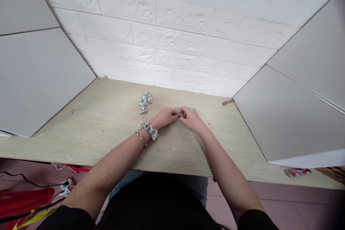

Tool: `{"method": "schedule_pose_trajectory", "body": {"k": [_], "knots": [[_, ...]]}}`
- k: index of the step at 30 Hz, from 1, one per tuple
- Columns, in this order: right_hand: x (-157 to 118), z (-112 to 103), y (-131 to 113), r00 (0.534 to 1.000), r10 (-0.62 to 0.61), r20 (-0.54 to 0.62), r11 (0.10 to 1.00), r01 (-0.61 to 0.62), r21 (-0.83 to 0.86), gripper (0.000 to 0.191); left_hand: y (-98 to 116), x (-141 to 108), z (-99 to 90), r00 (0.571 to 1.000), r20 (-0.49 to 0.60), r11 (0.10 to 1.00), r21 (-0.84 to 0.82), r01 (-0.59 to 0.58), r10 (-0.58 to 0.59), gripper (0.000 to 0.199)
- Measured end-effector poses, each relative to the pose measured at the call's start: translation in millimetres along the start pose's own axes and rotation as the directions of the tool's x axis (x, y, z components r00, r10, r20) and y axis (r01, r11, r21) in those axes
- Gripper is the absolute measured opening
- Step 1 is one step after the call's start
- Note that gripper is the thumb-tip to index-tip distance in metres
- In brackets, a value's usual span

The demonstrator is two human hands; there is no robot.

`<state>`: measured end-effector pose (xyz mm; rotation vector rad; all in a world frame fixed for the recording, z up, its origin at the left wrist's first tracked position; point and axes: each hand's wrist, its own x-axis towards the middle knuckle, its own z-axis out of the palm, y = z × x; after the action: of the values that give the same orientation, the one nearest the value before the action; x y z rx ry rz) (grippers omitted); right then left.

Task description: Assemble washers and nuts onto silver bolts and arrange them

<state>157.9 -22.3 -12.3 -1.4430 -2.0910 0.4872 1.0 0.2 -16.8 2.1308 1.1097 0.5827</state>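
Observation:
My left hand [166,117] and my right hand [191,118] meet above the tabletop, both with closed fingers. Pinched between them is a small silver bolt [178,114], lying roughly sideways; any nut or washer on it is partly hidden by the fingertips. Just behind the hands, another small metal bolt [175,107] shows in part, and the tip of a further metal piece [194,109] sticks up behind the right hand. To the left of the left hand lies a pile of silver bolts [145,99] with wide washer-like heads.
The pale wooden table [113,122] backs onto a white brick-pattern wall [167,39]. Grey panels stand at left [51,82] and right [299,115]. Red cylinders lie by the right panel [228,102] and the front edge [298,173], near a woven basket [332,174].

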Motion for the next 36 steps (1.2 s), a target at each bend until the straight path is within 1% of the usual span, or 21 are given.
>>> {"method": "schedule_pose_trajectory", "body": {"k": [5,11,17,22,26,29,32,36], "knots": [[1.9,4.0,5.6,1.0,0.01,-0.009,1.0,-0.01,-0.012,0.01,-0.4,0.5,0.3,1.0,-0.007,0.997,0.077,-0.029,0.03,0.03],[1.9,7.6,8.5,0.999,0.034,-0.002,0.999,-0.034,-0.042,0.007,-2.9,1.9,1.0,0.993,-0.04,0.971,0.219,-0.099,0.11,0.025],[2.4,10.0,7.0,0.998,0.063,0.024,0.994,-0.06,-0.096,0.011,-8.1,3.6,2.2,0.99,0.008,0.951,0.279,-0.136,0.139,0.023],[2.7,10.9,5.5,0.997,0.065,0.048,0.989,-0.058,-0.135,0.018,-7.6,4.5,1.6,0.99,0.022,0.952,0.27,-0.143,0.143,0.021],[2.7,11.2,6.9,0.998,0.054,0.038,0.989,-0.049,-0.136,0.015,-6.8,5.3,0.8,0.992,0.013,0.952,0.281,-0.125,0.127,0.02],[3.0,10.3,8.0,1.0,0.027,-0.012,0.993,-0.028,-0.113,0.011,-4.8,4.2,-1.0,0.987,-0.014,0.951,0.272,-0.148,0.158,0.022],[3.4,7.9,7.7,0.998,-0.017,-0.061,0.998,0.013,-0.058,0.012,0.0,1.5,-4.6,0.982,-0.044,0.955,0.246,-0.167,0.183,0.03],[2.9,3.1,4.9,0.995,-0.027,-0.094,0.999,0.029,0.02,0.013,7.7,-1.8,-10.9,0.983,-0.045,0.975,0.149,-0.168,0.176,0.033]]}}
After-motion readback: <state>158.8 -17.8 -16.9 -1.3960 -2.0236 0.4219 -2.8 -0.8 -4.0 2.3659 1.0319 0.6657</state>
